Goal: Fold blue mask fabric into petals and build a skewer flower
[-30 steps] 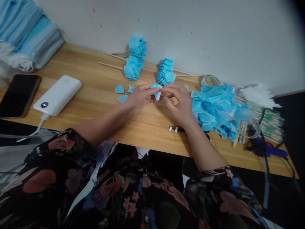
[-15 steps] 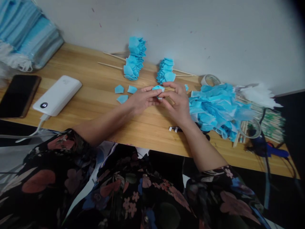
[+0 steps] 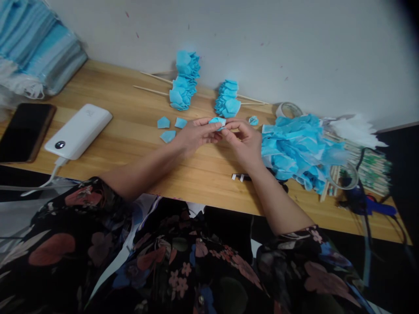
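Note:
A small piece of blue fabric (image 3: 216, 121) with a pale edge is pinched between both hands above the wooden table. My left hand (image 3: 199, 133) is closed on its left side, thumb on top. From the right, the thumb and forefinger of my right hand (image 3: 244, 141) grip its edge. Three cut blue fabric pieces (image 3: 168, 136) lie beside my left hand. A small blue rolled piece (image 3: 253, 120) rests just beyond my right hand. Behind the hands are blue petal clusters on sticks, one group (image 3: 183, 91) at left and another (image 3: 227, 99) at right.
To the right are a heap of blue fabric (image 3: 294, 146), tape rolls (image 3: 288, 110), a blue-handled tool (image 3: 381, 207) and black-handled scissors (image 3: 248, 177). A white power bank (image 3: 80, 131), a phone (image 3: 26, 131) and bagged blue masks (image 3: 42, 43) lie left. A wall (image 3: 235, 39) rises behind.
My right fingers have curled in and lowered onto the blue fabric piece, uncovering more of the small rolled piece behind. My left hand has barely moved.

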Demonstrator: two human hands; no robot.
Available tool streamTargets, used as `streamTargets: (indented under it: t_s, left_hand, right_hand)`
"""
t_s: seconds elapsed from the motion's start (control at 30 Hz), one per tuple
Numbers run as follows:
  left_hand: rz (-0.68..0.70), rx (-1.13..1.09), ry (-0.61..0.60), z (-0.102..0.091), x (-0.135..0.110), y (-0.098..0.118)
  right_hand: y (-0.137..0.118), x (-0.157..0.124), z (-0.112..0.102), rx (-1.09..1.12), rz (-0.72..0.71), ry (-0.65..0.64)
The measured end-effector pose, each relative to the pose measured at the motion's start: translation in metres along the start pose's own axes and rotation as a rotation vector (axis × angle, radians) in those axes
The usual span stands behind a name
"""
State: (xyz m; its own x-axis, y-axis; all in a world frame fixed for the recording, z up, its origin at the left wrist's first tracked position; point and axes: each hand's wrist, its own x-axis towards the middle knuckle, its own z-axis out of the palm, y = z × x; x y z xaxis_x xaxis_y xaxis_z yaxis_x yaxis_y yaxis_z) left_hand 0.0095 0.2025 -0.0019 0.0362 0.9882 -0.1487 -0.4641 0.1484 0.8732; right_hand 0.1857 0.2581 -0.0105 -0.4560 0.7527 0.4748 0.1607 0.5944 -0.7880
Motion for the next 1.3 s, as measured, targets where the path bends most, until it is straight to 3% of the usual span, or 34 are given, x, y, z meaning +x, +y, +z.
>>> streamTargets:
  t_s: [0.63, 0.87, 1.17, 1.3]
  left_hand:
    - [0.158, 0.211, 0.035, -0.004, 0.002, -0.008]
    - [0.078, 0.232, 0.11, 0.001, 0.0, -0.002]
    - [0.061, 0.314, 0.028, 0.003, -0.004, -0.001]
    - [0.052, 0.304, 0.038, 0.005, -0.004, 0.001]
  right_hand:
    - [-0.005, 0.001, 0.001, 0.02, 0.136, 0.02]
    - [0.002, 0.004, -0.007, 0.062, 0.142, 0.012]
    - [-0.008, 0.004, -0.007, -0.014, 0.047, 0.05]
    - [-0.012, 0.003, -0.011, -0.139, -0.082, 0.044]
